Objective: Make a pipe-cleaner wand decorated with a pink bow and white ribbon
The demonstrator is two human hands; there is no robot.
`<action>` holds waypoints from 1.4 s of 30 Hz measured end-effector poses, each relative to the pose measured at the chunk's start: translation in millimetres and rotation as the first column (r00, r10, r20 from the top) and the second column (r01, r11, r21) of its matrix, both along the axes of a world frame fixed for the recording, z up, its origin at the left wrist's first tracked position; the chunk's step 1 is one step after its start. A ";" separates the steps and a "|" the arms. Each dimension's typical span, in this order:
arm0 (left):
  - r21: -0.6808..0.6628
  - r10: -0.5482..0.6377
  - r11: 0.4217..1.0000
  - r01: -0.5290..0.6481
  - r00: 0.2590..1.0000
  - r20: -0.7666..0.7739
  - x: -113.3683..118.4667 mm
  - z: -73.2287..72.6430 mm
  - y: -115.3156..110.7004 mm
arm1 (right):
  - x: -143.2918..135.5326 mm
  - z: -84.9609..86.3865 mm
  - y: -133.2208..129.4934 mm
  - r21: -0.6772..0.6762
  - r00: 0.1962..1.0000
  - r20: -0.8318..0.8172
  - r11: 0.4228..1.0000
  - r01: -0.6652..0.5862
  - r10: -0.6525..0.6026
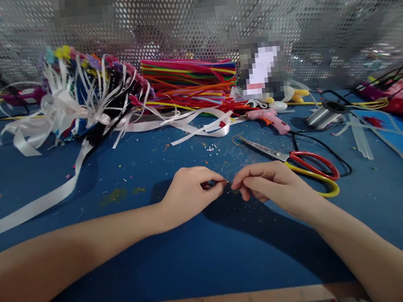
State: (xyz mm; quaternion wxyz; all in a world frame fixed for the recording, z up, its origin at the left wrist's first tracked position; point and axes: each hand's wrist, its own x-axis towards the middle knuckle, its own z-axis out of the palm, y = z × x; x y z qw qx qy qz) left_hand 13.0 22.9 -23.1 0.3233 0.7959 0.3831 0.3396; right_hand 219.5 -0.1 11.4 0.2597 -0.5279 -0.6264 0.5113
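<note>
Over the middle of the blue table [156,269], my left hand [191,192] has its thumb and index finger pinched together. Whatever is between those fingertips is too small to name. My right hand [269,185] faces it a short gap away, thumb and curled fingers drawn together; I cannot make out anything held there. A small pile of white beads [211,149] lies just beyond my hands. Scissors with one red and one yellow handle [313,163] rest beside my right hand, partly behind it, blades pointing to the back left.
A bundle of white ribbons [61,105] with colourful flowers fills the back left. Coloured pipe cleaners [188,83] are stacked at the back. Behind the scissors lie a pink glue gun [270,119], a wire spool [326,114] and clear glue sticks [360,136]. A perforated metal panel [175,25] stands behind.
</note>
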 end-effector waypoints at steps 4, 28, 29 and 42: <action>-0.051 0.038 0.998 -0.037 0.999 0.022 -1.3 2.8 1.2 | -4.4 -1.7 -1.3 -0.148 1.000 0.021 0.989 0.009 -0.006; -0.253 -0.003 0.965 0.074 0.962 0.272 -1.6 8.4 7.3 | -22.7 -13.2 -9.6 0.004 0.999 0.044 1.000 0.014 -0.014; -0.250 0.003 0.966 0.064 0.966 0.259 -1.6 8.6 7.0 | -22.8 -12.0 -10.0 0.044 0.998 0.063 0.999 0.004 -0.007; -0.252 0.065 0.967 -0.029 0.988 0.136 -0.1 8.6 9.0 | -15.9 -17.0 -5.7 0.754 0.964 0.199 0.655 -0.034 -0.178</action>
